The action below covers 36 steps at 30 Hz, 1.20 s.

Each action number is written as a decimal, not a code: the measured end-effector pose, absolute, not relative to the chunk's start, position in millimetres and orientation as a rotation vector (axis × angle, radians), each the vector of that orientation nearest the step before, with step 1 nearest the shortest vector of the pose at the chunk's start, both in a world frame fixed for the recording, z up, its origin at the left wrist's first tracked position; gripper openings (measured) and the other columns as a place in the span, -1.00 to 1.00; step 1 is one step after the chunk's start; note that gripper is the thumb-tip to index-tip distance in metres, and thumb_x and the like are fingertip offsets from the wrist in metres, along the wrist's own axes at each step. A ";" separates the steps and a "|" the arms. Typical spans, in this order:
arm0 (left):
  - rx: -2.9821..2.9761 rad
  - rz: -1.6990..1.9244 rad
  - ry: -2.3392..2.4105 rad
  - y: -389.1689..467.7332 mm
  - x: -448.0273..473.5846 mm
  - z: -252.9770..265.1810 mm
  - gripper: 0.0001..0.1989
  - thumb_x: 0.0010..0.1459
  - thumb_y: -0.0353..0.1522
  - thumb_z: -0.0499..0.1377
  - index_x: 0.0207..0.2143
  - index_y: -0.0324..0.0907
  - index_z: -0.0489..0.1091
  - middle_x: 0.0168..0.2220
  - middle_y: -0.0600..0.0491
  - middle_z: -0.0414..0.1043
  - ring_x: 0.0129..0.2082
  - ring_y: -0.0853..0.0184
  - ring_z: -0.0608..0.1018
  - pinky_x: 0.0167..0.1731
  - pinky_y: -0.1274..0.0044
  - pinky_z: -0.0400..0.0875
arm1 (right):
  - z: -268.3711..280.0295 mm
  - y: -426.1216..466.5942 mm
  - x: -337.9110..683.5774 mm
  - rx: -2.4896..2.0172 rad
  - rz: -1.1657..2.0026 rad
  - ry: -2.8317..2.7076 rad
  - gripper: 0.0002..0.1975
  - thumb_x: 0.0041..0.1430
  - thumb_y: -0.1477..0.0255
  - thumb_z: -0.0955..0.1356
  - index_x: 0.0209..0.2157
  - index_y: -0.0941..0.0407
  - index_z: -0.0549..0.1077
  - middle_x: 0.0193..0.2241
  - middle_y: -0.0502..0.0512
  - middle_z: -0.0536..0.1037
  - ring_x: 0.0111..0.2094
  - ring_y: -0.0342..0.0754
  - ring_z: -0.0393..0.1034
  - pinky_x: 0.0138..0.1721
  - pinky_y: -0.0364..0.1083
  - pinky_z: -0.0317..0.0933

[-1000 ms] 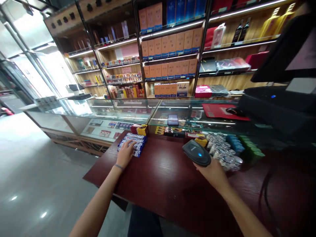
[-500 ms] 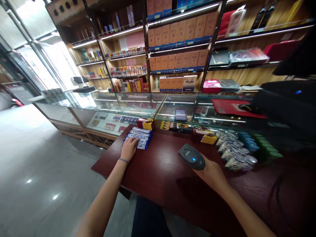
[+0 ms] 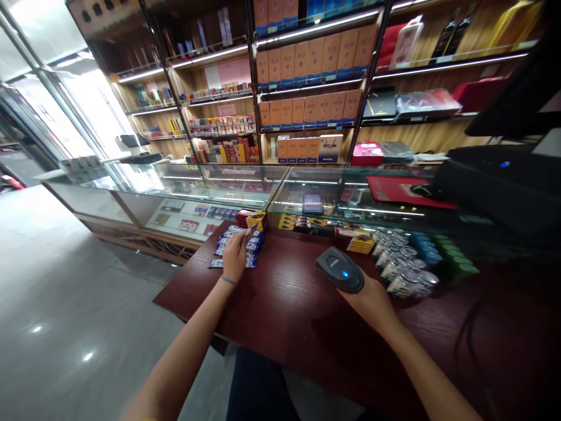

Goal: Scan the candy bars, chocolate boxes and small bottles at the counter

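My right hand is wrapped round the handle of a black barcode scanner, held above the dark red-brown table with its blue light lit. My left hand is closed on a thin snack packet, tipped up edge-on between thumb and fingers, its print hard to read. Below and around that hand lie several blue-and-white snack packets in an overlapping row. Just behind them sits a stack of red and yellow boxes.
Several cans and another red-and-yellow stack stand at the table's right. Along the back runs a glass display counter bearing a red mouse mat. A dark machine rises at far right. A cable lies on the table.
My left hand has risen from the row of packets and moved slightly right, lifting one packet on edge. The scanner stays in my right hand, nearly still. The view has shifted slightly.
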<state>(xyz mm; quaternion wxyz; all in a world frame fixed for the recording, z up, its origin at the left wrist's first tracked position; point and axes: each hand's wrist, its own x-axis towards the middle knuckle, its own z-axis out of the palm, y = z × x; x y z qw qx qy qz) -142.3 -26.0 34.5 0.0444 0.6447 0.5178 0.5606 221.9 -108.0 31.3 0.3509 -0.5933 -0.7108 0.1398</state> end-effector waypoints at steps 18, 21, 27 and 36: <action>0.837 1.297 0.844 -9.0 -26.2 14.8 -0.60 0.03 -0.30 0.39 -0.08 -0.18 0.45 -0.16 -0.03 0.56 -0.26 0.30 0.59 -0.31 0.54 0.47 | 46.1 -117.5 218.2 -1.523 0.225 -1.847 -0.69 0.12 0.34 0.33 -0.06 0.00 0.33 -0.30 0.12 0.66 -0.22 0.21 0.61 -0.35 -0.05 0.31; 1.087 1.237 0.871 -5.9 -36.7 13.2 -0.47 -0.04 -0.35 0.41 0.02 -0.21 0.46 -0.12 -0.05 0.58 -0.18 0.27 0.59 -0.18 0.51 0.46 | 50.4 -118.9 219.6 -1.585 0.244 -1.874 -0.63 0.11 0.33 0.35 -0.03 -0.03 0.29 -0.35 0.06 0.65 -0.30 0.22 0.62 -0.41 -0.06 0.28; 1.355 1.135 1.004 1.1 -57.4 15.4 -0.54 0.06 -0.29 0.32 0.02 -0.26 0.47 -0.07 -0.10 0.58 -0.18 0.26 0.59 -0.15 0.47 0.44 | 49.5 -120.1 218.8 -1.608 0.241 -1.984 -0.42 0.09 0.34 0.39 0.14 -0.04 0.19 -0.28 0.06 0.67 -0.27 0.22 0.63 -0.40 -0.08 0.26; 1.363 1.170 1.045 -2.6 -54.3 23.1 -0.64 0.03 -0.40 0.30 -0.06 -0.21 0.56 -0.15 -0.05 0.61 -0.24 0.26 0.58 -0.16 0.47 0.45 | 48.4 -120.4 216.7 -1.672 0.144 -2.071 -0.75 0.10 0.32 0.38 -0.19 -0.04 0.26 -0.45 0.00 0.64 -0.38 0.22 0.61 -0.48 -0.09 0.10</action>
